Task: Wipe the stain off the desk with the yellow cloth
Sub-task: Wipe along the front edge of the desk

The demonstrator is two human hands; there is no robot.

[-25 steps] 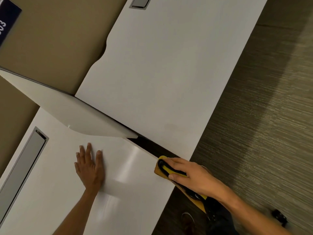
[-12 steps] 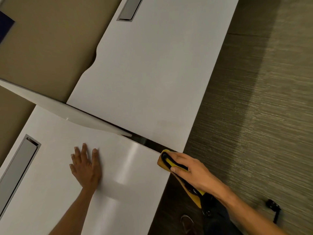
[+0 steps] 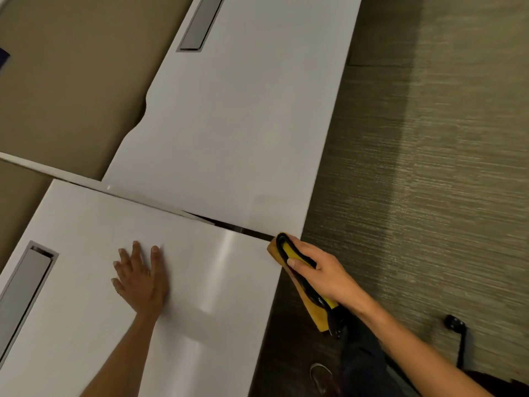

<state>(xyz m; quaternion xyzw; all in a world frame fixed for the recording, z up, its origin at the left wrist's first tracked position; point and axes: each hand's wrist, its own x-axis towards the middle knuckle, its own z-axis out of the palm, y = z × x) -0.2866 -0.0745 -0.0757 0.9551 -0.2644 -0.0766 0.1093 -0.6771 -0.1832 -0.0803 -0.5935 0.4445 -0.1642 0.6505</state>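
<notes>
My right hand (image 3: 323,275) grips a folded yellow cloth (image 3: 290,250) with a black edge, at the near corner of the white desk (image 3: 86,282) where a dark gap separates it from a second white desk (image 3: 243,124). Most of the cloth hangs past the desk's front edge toward the floor. My left hand (image 3: 141,277) lies flat on the near desk, fingers spread, well left of the cloth. A faint smudge (image 3: 266,200) shows on the far desk near its front edge; no clear stain shows on the near desk.
A grey cable slot (image 3: 21,293) sits at the near desk's left side and another cable slot (image 3: 200,24) on the far desk. A thin white divider panel (image 3: 71,179) runs between the desks. Striped carpet (image 3: 429,167) lies right; my shoe (image 3: 323,378) and a black plug (image 3: 455,323) are on it.
The view has shifted, so the desks and hands sit slightly lower and left in frame. My right hand with the cloth stays at the desk corner; my left hand stays flat.
</notes>
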